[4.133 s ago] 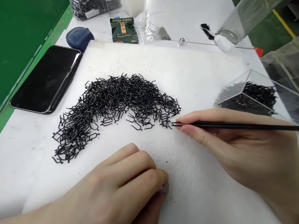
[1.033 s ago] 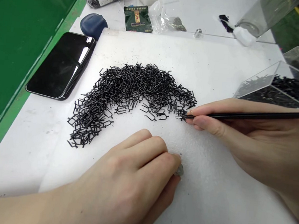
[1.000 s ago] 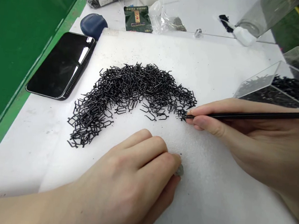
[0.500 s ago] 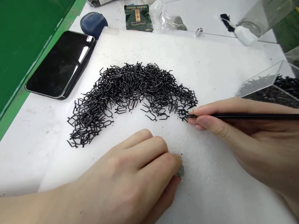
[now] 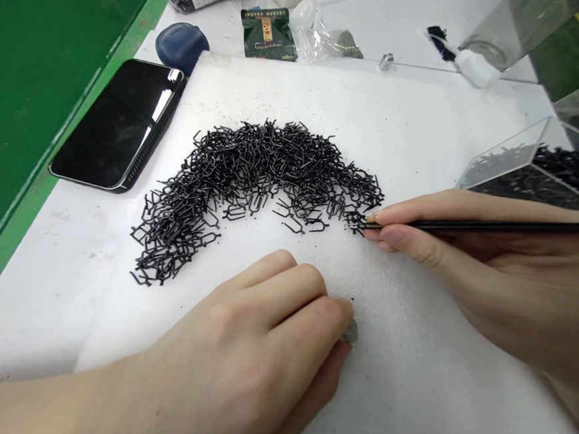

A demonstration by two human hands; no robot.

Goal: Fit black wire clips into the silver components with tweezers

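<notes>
Right hand (image 5: 485, 272): grasping thin black stick (image 5: 489, 226), tip at black wire clip pile (image 5: 252, 187) | Left hand (image 5: 255, 335): curled, fingertips gripping small grey piece (image 5: 351, 331) | Beneath: white foam sheet (image 5: 405, 400)

My hands are bare: my left hand (image 5: 254, 341) at 7 o'clock and my right hand (image 5: 466, 271) at 3 o'clock, both smooth and slim-fingered. A fingernail (image 5: 374, 217) on my right hand is short and neatly trimmed. My left forearm (image 5: 54, 406) is bare to the frame's edge at 8 o'clock.
</notes>
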